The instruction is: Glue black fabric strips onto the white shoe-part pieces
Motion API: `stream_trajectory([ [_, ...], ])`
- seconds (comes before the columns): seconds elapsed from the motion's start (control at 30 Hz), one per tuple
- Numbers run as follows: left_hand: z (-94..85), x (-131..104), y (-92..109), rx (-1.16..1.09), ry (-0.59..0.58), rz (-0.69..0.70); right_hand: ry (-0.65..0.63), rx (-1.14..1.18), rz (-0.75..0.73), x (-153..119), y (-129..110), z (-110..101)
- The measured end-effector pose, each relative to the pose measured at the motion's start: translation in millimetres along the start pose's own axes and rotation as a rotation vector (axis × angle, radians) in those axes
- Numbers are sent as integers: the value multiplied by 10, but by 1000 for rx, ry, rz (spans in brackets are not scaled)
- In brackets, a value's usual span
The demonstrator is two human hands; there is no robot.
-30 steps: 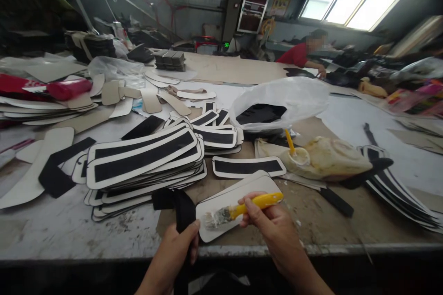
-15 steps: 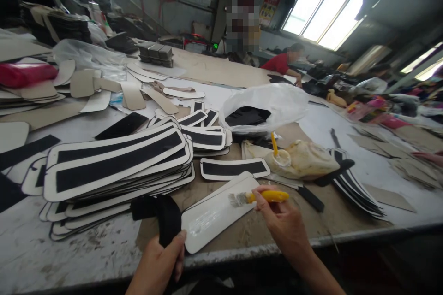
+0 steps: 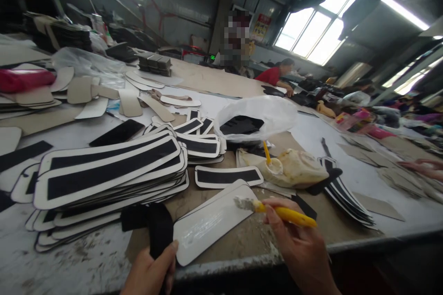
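Observation:
My right hand [image 3: 294, 235] is closed round the yellow handle of a paintbrush [image 3: 285, 213]. The bristles rest on the upper right part of a white rounded panel [image 3: 214, 221], whose surface shines wet. A similar panel lies partly under it. At the near left corner of the panel, my left hand [image 3: 150, 265] grips a bent black strip [image 3: 161, 228], with the thumb touching the panel's edge. To the left rises a stack of white panels with black centres [image 3: 114, 170]; one such panel [image 3: 228, 177] lies alone just beyond the wet one.
A glue-stained container [image 3: 297, 168] with a yellow stick stands behind the brush. Beyond it sits a clear plastic bag [image 3: 273, 113] holding black pieces. A phone-like black slab [image 3: 117, 132] lies behind the stack. Another person's hand [image 3: 424, 167] reaches in at right.
The brush has shifted slightly up and to the right along the panel, its handle now angled down to the right. The whole view has moved a little. My left hand keeps its hold.

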State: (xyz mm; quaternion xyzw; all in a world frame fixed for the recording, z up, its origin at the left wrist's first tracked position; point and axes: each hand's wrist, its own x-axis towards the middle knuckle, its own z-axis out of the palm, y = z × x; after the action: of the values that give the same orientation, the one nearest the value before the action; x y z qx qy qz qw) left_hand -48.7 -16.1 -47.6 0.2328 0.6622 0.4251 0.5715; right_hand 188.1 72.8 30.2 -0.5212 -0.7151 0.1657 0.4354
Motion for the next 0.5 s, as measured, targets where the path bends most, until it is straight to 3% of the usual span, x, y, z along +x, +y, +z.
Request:
stream_trajectory([
  [0.13,19,-53,77,-4,3,19,-136,344,223,-218,-377,232],
  [0.23,7,-58,77,5,-27,24,-269,511,293,-317,-458,484],
  [0.37,-24,-28,9,41,-27,21,-274,444,263,-292,-229,583],
  [0.5,-39,-3,-35,76,-16,21,-134,172,116,-155,137,340],
])
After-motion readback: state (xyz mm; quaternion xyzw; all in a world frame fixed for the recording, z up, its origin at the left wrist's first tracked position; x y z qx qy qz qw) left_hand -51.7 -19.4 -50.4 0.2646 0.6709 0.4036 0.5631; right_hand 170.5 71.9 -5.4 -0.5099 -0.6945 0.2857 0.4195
